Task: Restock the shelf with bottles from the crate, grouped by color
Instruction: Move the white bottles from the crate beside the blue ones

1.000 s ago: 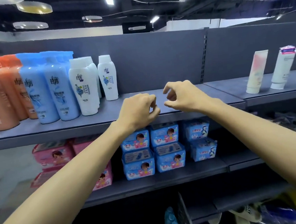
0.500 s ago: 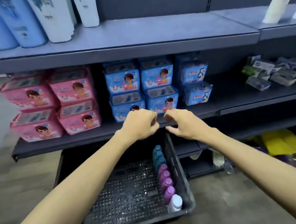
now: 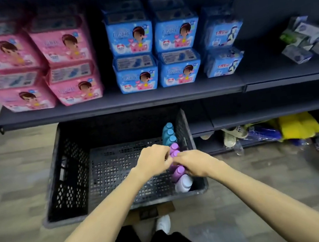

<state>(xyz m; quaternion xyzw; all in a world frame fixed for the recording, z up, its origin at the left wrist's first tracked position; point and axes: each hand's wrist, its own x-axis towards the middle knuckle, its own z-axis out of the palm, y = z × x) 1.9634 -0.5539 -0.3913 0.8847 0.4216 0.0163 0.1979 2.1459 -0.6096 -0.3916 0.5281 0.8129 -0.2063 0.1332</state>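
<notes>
crate [image 3: 66,169]: black, perforated, on the floor under the shelf [image 3: 114,105] front.
bottles: one row along the crate's right wall. blue bottles [image 3: 169,133] at the far end, purple bottles [image 3: 174,148] mid-row, white bottle [image 3: 183,183] nearest you.
left hand [image 3: 152,160]: your fingers curled at the purple caps. Grip blurred, can't tell.
right hand [image 3: 194,163]: curled over the purple row, just beside your left. Hold unclear.

Left hand [image 3: 152,160] and right hand [image 3: 194,163] met over purple bottles [image 3: 178,172] along the right wall of the crate [image 3: 66,178]. Blue bottles [image 3: 168,133] stood behind them and a white bottle [image 3: 183,184] nearest; the grip was blurred. The shelf [image 3: 114,105] above held pink packs [image 3: 66,49] and blue packs [image 3: 131,37].
</notes>
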